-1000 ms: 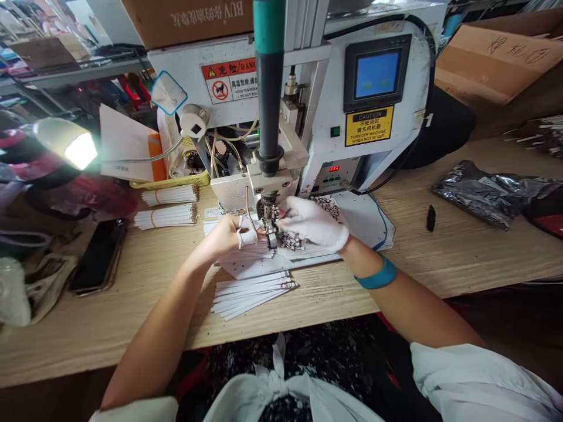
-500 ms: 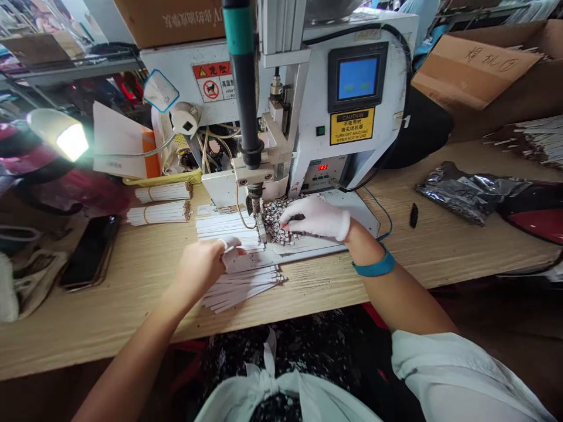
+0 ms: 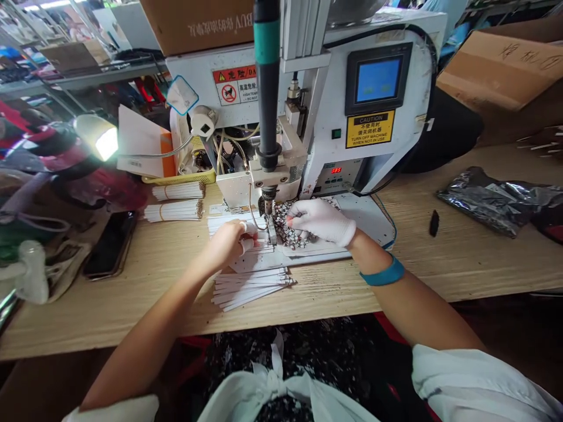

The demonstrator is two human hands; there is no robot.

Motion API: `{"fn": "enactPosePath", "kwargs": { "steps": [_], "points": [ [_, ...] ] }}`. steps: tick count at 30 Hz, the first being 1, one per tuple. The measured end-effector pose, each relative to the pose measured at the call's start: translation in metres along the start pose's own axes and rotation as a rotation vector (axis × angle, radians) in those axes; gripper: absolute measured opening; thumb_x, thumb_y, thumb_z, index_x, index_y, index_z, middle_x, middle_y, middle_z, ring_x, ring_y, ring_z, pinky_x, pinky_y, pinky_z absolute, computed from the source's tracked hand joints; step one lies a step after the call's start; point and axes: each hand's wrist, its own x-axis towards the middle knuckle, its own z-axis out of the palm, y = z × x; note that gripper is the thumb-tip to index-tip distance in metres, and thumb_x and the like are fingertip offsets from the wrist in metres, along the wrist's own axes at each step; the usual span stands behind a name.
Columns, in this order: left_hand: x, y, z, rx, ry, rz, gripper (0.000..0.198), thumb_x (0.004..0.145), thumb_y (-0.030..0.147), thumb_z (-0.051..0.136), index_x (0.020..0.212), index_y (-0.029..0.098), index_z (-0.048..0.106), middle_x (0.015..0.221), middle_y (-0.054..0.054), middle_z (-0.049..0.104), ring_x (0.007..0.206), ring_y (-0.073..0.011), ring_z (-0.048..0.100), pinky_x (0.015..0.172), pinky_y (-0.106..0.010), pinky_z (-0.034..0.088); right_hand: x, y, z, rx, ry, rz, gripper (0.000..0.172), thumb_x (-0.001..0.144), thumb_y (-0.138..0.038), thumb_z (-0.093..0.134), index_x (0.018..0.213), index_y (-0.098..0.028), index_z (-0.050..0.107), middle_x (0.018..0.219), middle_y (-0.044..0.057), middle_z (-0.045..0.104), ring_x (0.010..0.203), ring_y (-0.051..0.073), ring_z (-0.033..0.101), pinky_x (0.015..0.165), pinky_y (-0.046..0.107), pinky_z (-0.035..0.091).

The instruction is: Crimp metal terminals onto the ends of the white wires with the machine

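My left hand, with white covers on some fingertips, is closed at a row of thin white strips and seems to pinch one strip near the metal block. My right hand, in a white glove, has thumb and forefinger together over a heap of small metal-and-dark pieces. Whatever it pinches is too small to make out. Between the hands, the tip of a soldering iron points down from the machine. More white strips with small end pieces lie fanned at the plate's front.
The white machine stands behind, its lit screen at right. Banded strip bundles, a phone and a lit lamp are at left. A silvery plastic bag and a cardboard box sit at right.
My left hand has moved away from me, from the plate's front edge onto the strips near the iron. My right hand stays over the heap. The whole view has shifted slightly.
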Motion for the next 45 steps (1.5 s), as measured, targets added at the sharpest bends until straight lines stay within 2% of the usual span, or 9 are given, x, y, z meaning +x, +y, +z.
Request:
{"fn": "enactPosePath", "kwargs": {
  "steps": [5, 8, 11, 15, 21, 26, 34, 45],
  "points": [
    [0.005, 0.001, -0.008, -0.078, 0.022, 0.026, 0.015, 0.072, 0.019, 0.052, 0.068, 0.015, 0.066, 0.071, -0.004, 0.066, 0.062, -0.0149, 0.056, 0.06, -0.023, 0.041, 0.005, 0.001, 0.013, 0.442, -0.03, 0.012, 0.013, 0.065, -0.018, 0.065, 0.074, -0.014, 0.057, 0.063, -0.002, 0.056, 0.047, 0.008, 0.054, 0.041, 0.021, 0.046],
    [0.009, 0.001, -0.015, -0.201, 0.017, 0.035, 0.019, 0.073, 0.028, 0.054, 0.064, 0.015, 0.064, 0.065, -0.002, 0.062, 0.06, -0.0134, 0.052, 0.058, -0.022, 0.039, 0.006, -0.001, 0.024, 0.585, -0.047, 0.041, 0.017, 0.065, -0.017, 0.065, 0.078, -0.014, 0.056, 0.061, -0.003, 0.055, 0.042, 0.005, 0.048, 0.034, 0.017, 0.041],
    [0.013, 0.001, -0.022, -0.373, -0.089, -0.031, 0.028, 0.07, 0.039, 0.056, 0.058, 0.014, 0.06, 0.06, 0.0, 0.056, 0.058, -0.0125, 0.048, 0.056, -0.022, 0.038, 0.006, -0.005, 0.031, 0.579, -0.043, 0.055, 0.015, 0.066, -0.013, 0.063, 0.078, -0.015, 0.053, 0.055, -0.006, 0.051, 0.038, 0.003, 0.042, 0.029, 0.013, 0.032],
    [0.016, -0.001, -0.025, -0.496, -0.171, -0.088, 0.026, 0.067, 0.039, 0.059, 0.06, 0.014, 0.06, 0.059, 0.001, 0.054, 0.056, -0.0109, 0.044, 0.053, -0.021, 0.036, 0.006, -0.01, 0.032, 0.53, -0.068, 0.099, 0.014, 0.067, -0.011, 0.06, 0.076, -0.016, 0.051, 0.049, -0.008, 0.048, 0.034, 0.003, 0.038, 0.028, 0.012, 0.027],
    [0.02, -0.003, -0.018, -0.515, -0.19, 0.002, 0.021, 0.066, 0.033, 0.057, 0.058, 0.014, 0.06, 0.058, 0.002, 0.055, 0.056, -0.01, 0.043, 0.053, -0.021, 0.035, 0.01, -0.006, 0.03, 0.492, -0.1, 0.097, 0.013, 0.067, -0.012, 0.06, 0.076, -0.016, 0.051, 0.053, -0.006, 0.05, 0.036, 0.003, 0.039, 0.029, 0.012, 0.027],
    [0.023, -0.002, -0.012, -0.593, -0.168, -0.058, 0.022, 0.064, 0.034, 0.058, 0.057, 0.014, 0.06, 0.053, 0.004, 0.05, 0.052, -0.0082, 0.039, 0.05, -0.02, 0.032, 0.009, -0.009, 0.03, 0.51, -0.096, 0.09, 0.012, 0.067, -0.01, 0.058, 0.075, -0.016, 0.051, 0.051, -0.008, 0.046, 0.036, 0.002, 0.036, 0.029, 0.012, 0.026],
    [0.027, -0.008, -0.005, -0.628, -0.15, -0.075, 0.02, 0.061, 0.033, 0.061, 0.063, 0.014, 0.066, 0.058, 0.002, 0.056, 0.056, -0.0102, 0.044, 0.055, -0.021, 0.035, 0.009, -0.01, 0.031, 0.496, -0.087, 0.09, 0.013, 0.068, -0.009, 0.057, 0.074, -0.016, 0.05, 0.052, -0.008, 0.046, 0.035, 0.002, 0.035, 0.029, 0.014, 0.025],
    [0.025, 0.002, -0.011, -0.586, -0.156, -0.125, 0.027, 0.06, 0.04, 0.06, 0.057, 0.013, 0.062, 0.05, 0.005, 0.048, 0.05, -0.0073, 0.036, 0.049, -0.019, 0.028, 0.009, -0.008, 0.03, 0.519, -0.101, 0.085, 0.012, 0.071, -0.006, 0.054, 0.075, -0.016, 0.049, 0.053, -0.008, 0.046, 0.034, 0.002, 0.036, 0.03, 0.015, 0.025]
  ]
}}
